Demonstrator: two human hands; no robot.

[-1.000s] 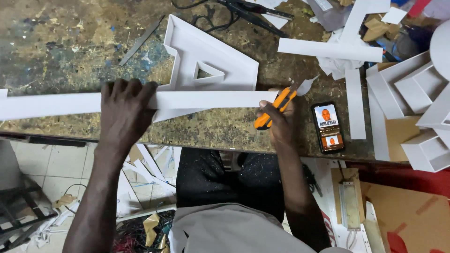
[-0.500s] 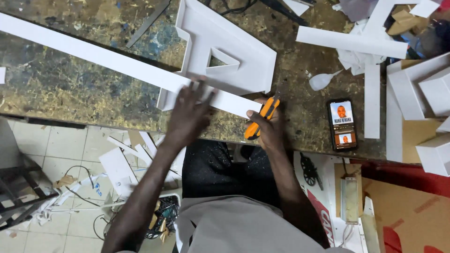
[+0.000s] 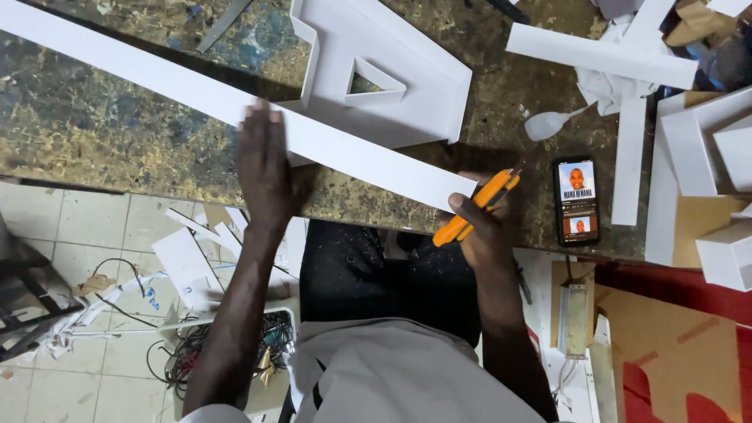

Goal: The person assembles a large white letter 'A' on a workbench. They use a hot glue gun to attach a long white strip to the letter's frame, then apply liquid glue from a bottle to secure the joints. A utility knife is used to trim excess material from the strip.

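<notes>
Fingers (image 3: 262, 125) of the left hand (image 3: 266, 168) press flat on the long white foam-board strip (image 3: 235, 102) crossing the stained worktop (image 3: 94, 133); the right hand (image 3: 482, 227), at four o'clock, grips an orange utility knife (image 3: 476, 207) beside the strip's end, no fresh cut visible.

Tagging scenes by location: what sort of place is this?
Probably a sign-making or craft workshop: a stained bench, a boxed white letter shape, white offcuts on the tiled floor, and an orange knife in the right hand.
</notes>
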